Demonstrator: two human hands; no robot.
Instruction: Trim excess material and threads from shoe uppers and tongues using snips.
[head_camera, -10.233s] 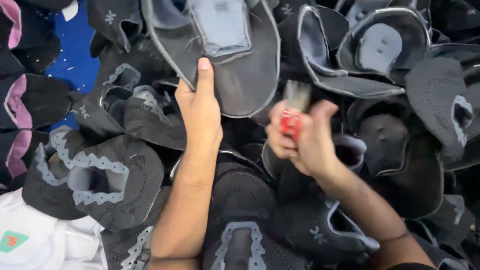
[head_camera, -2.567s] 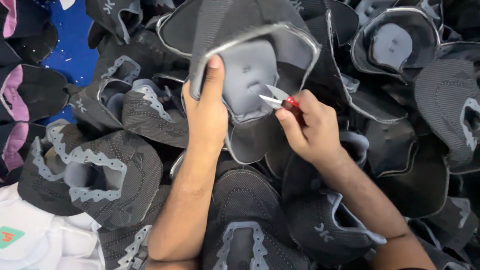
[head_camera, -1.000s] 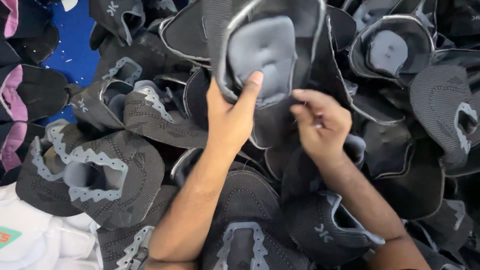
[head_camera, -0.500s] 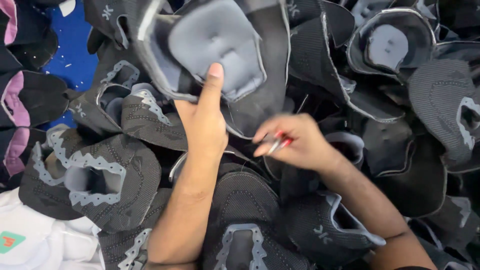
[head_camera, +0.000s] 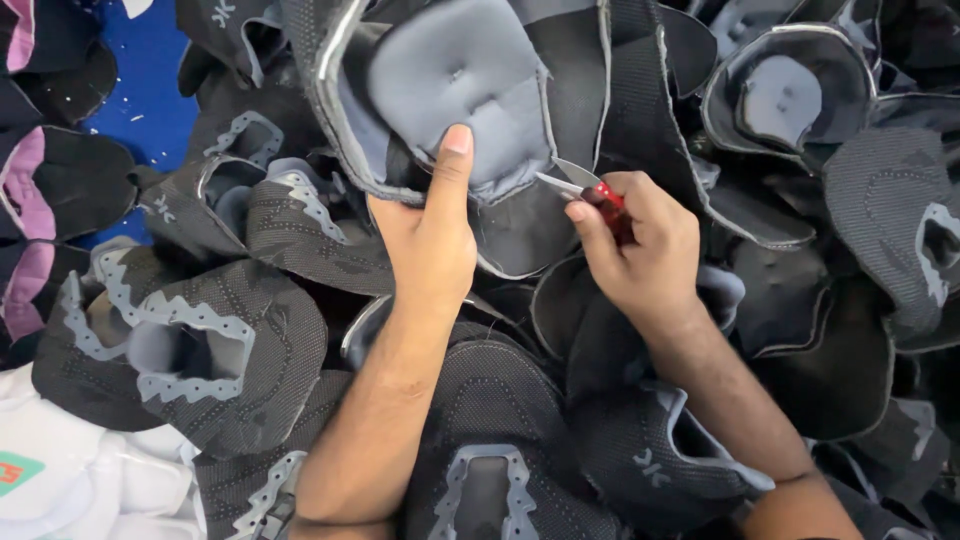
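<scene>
Blue work surface (head_camera: 150, 90) buried under a heap of dark knit shoe uppers (head_camera: 200, 340). Left hand (head_camera: 425, 235) grips one upper (head_camera: 470, 90) raised above the heap, grey padded inside facing the camera, thumb pressed on the padding. Right hand (head_camera: 640, 250), just right of that upper, is closed around red-handled snips (head_camera: 585, 190); long axis slanted, blades pointing up-left at the upper's lower edge.

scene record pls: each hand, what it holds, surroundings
left hand: grips the black knit shoe upper, thumb on its grey padded lining
right hand: holds red-handled thread snips, blades at the lining's edge
surroundings: pile of black and grey shoe uppers; blue surface top left; white piece bottom left
</scene>
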